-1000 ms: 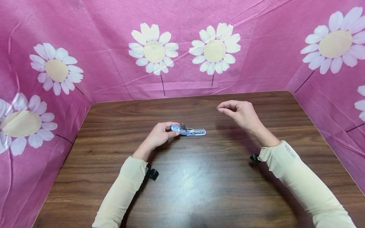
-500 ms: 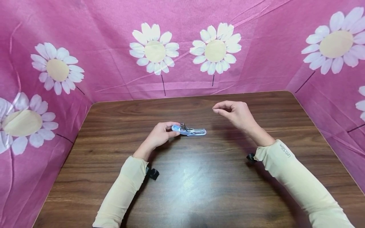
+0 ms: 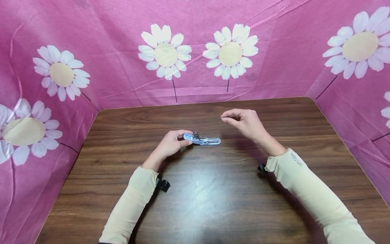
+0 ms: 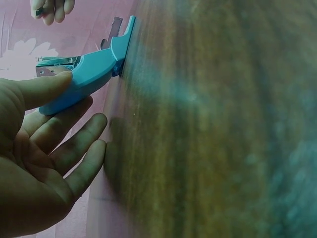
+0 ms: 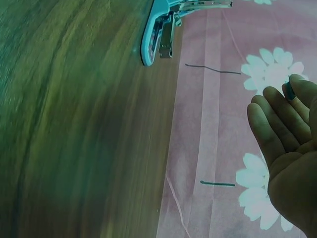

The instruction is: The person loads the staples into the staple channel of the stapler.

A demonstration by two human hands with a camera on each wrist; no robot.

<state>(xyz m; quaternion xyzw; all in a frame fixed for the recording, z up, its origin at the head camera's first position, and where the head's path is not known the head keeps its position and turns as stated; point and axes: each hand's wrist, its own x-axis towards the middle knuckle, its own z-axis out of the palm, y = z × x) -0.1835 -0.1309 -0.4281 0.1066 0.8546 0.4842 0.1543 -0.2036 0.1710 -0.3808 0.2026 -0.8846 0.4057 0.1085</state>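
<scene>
A light-blue stapler [image 3: 210, 140] lies unfolded near the middle of the table, its metal parts exposed and a metal arm tilted up. My left hand [image 3: 170, 144] pinches its left end between thumb and fingers; in the left wrist view that end is raised, while the far end [image 4: 126, 37] meets the tabletop. Up and to the right of the stapler, my right hand [image 3: 248, 123] is above the table with thumb and index finger together. Between those fingertips the right wrist view shows a small dark strip [image 5: 290, 90], mostly covered by the fingers.
The brown wood-grain table [image 3: 198, 203] reaches back to a pink cloth [image 3: 122, 67] printed with white daisies, which stands along the back and both sides. Dark wrist cameras [image 3: 164, 185] sit on both cream sleeves.
My right hand has moved steadily left toward the stapler, its thumb and index finger still together. The left hand and the stapler have stayed in place.
</scene>
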